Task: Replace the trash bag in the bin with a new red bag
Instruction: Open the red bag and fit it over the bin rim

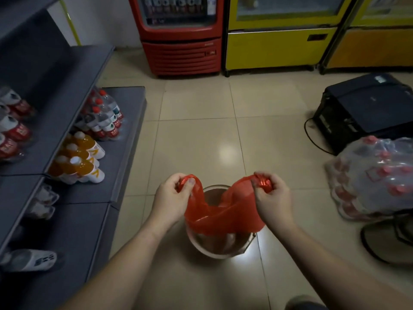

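Observation:
A thin red plastic bag (223, 217) hangs stretched between my two hands, right above a small round brownish bin (220, 247) on the tiled floor. My left hand (173, 198) pinches the bag's left handle, bunched in its fingers. My right hand (271, 198) grips the right handle the same way. The bag sags in the middle and covers part of the bin's opening. The bin's far rim shows between my hands.
Grey shop shelves (125, 139) with water and orange drink bottles stand on the left. A red cooler (183, 48) and yellow coolers stand at the back. On the right are a black box (366, 110), a wrapped bottle pack (375, 177) and a round stand base.

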Demonstrator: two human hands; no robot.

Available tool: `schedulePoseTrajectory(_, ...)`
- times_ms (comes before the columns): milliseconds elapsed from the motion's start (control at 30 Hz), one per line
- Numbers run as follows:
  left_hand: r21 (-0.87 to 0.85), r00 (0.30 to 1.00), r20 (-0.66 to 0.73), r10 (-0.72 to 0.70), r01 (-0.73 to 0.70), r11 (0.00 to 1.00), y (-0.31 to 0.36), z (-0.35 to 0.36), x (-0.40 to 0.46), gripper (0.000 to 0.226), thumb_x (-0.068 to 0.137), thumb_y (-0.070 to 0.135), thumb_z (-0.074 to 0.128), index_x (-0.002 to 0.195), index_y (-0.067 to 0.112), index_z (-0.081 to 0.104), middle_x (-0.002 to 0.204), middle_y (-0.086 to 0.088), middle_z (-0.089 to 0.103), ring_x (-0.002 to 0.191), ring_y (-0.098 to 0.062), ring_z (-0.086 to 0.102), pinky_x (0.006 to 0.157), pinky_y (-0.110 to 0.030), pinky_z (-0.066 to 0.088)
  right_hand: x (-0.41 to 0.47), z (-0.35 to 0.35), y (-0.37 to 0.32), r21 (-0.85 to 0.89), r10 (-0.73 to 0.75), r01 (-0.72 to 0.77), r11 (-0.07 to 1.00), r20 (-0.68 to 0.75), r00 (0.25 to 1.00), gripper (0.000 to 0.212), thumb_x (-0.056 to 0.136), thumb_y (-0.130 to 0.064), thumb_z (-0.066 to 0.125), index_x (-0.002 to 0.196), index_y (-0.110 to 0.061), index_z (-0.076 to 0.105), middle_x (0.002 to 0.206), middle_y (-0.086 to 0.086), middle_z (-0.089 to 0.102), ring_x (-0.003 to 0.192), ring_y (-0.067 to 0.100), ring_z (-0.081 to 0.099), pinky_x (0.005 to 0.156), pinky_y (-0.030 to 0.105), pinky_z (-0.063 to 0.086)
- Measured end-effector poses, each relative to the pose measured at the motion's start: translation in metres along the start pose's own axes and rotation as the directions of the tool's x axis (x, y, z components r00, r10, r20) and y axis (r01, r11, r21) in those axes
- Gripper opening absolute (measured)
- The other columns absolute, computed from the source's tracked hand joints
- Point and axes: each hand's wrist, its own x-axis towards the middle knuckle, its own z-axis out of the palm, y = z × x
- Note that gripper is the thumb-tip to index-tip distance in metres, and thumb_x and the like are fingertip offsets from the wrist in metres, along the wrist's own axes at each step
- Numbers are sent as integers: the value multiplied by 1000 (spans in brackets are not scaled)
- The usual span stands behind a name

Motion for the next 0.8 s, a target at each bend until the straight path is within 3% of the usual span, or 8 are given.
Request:
schedulePoseTrajectory(200, 35, 1000, 23, -5, 4, 999, -76, 30, 4, 9, 94, 37, 63, 92, 32, 71, 79, 14, 74, 77, -4, 71, 65, -18, 52, 1, 37, 80, -14, -43, 43, 999, 22, 999, 29, 83, -17, 73, 81, -44, 65, 83, -18, 71, 80, 1, 67, 76, 25, 53)
schedulePoseTrajectory(300, 56, 1000, 20, -23, 22, 998, -105, 41, 3, 8, 94, 39, 63, 92, 36, 70, 82, 19, 75, 79, 2, 70, 59, -7, 49, 2, 50, 119, -15, -48, 48, 999, 30, 998, 20, 82, -19, 74, 85, -38, 68, 84, -13, 73, 80, 8, 69, 77, 30, 55)
schedulePoseTrajectory(467, 99, 998, -1, -67, 66, 993, -137, 53, 0, 10, 95, 40, 62, 88, 35, 68, 79, 18, 75, 76, 8, 68, 55, -4, 47, 3, 59, 155, -55, -69, 72, 996, 61, 996, 17, 81, -20, 77, 88, -34, 68, 87, -8, 73, 83, 12, 69, 78, 28, 53)
schedulePoseTrajectory(533, 96, 995, -13, -95, 96, 991, -145, 53, 1, 13, 95, 41, 61, 88, 32, 68, 79, 21, 74, 73, 4, 70, 57, -10, 50, 3, 57, 160, -75, -63, 69, 995, 82, 995, 18, 81, -18, 77, 91, -31, 69, 86, -7, 72, 82, 13, 68, 76, 26, 51)
schedulePoseTrajectory(667, 105, 983, -89, -161, 170, 980, -158, 43, 6, 21, 94, 41, 61, 84, 24, 70, 69, 11, 75, 60, -5, 70, 63, -31, 56, 11, 44, 164, -172, -36, 59, 983, 137, 990, 19, 83, -18, 75, 96, -31, 70, 79, -13, 67, 76, 10, 64, 69, 20, 43)
schedulePoseTrajectory(800, 73, 970, -119, -210, 220, 973, -171, 28, 14, 25, 94, 42, 59, 84, 23, 74, 73, 4, 77, 68, -16, 73, 71, -41, 61, 27, 29, 169, -229, -64, 108, 967, 191, 979, 20, 85, -14, 71, 101, -25, 71, 84, -7, 68, 77, 11, 61, 59, 3, 36)
